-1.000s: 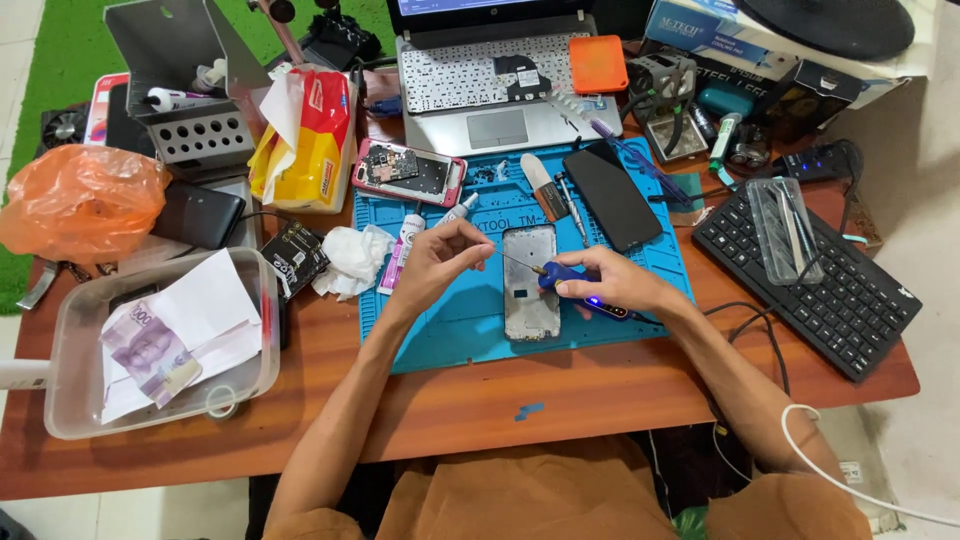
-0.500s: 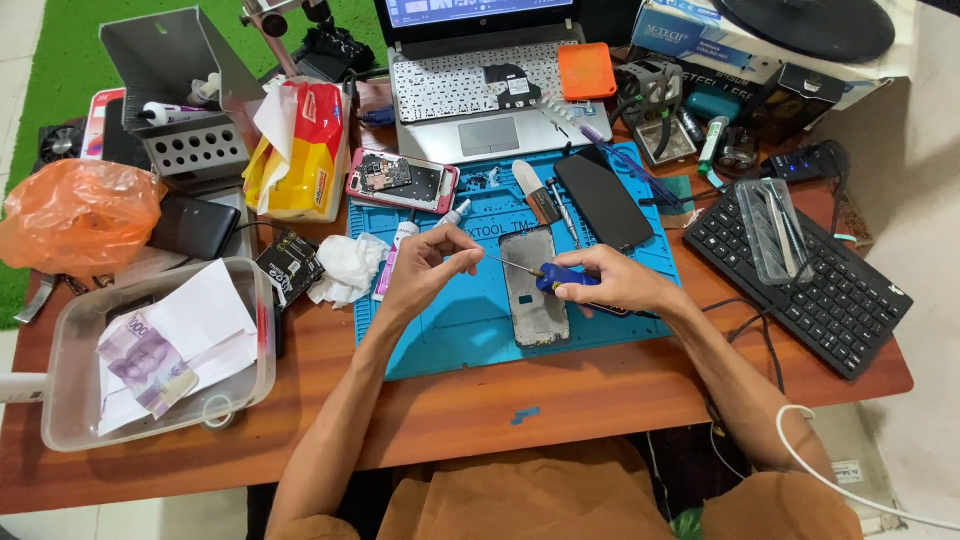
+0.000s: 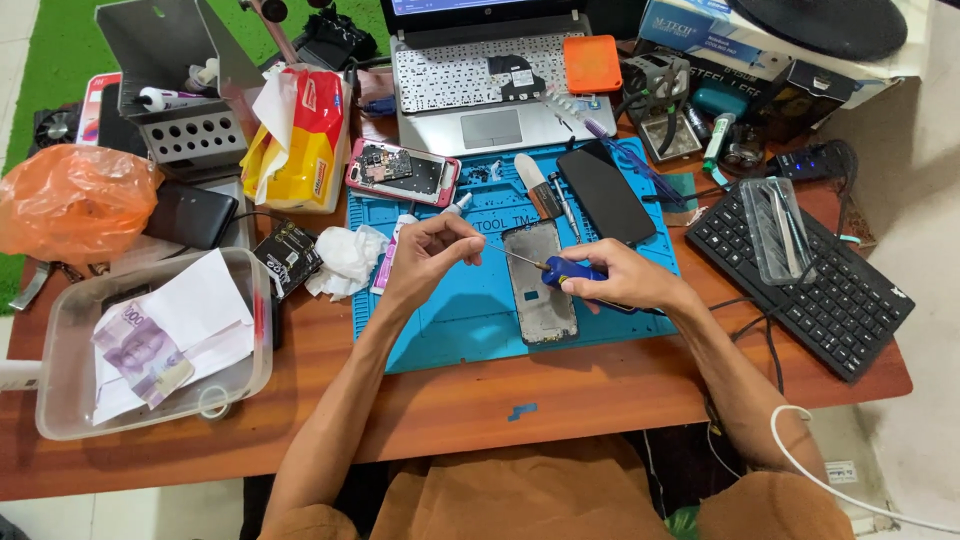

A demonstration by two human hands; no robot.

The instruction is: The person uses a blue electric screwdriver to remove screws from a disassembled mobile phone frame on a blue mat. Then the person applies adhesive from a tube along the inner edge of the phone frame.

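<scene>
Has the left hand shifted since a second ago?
Yes. The left hand sat beside the phone frame on the blue mat; now it has drawn away toward the mat's left side, fingertips pinching the screwdriver tip.

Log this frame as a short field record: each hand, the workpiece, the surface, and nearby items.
left hand: fingertips pinched at the tip of the screwdriver shaft
right hand: grip closed on the blue-handled screwdriver
workpiece: opened phone frame, flat under the hands
surface: blue repair mat on a wooden table
nearby: pink-cased phone, black screen panel, laptop, black keyboard
</scene>
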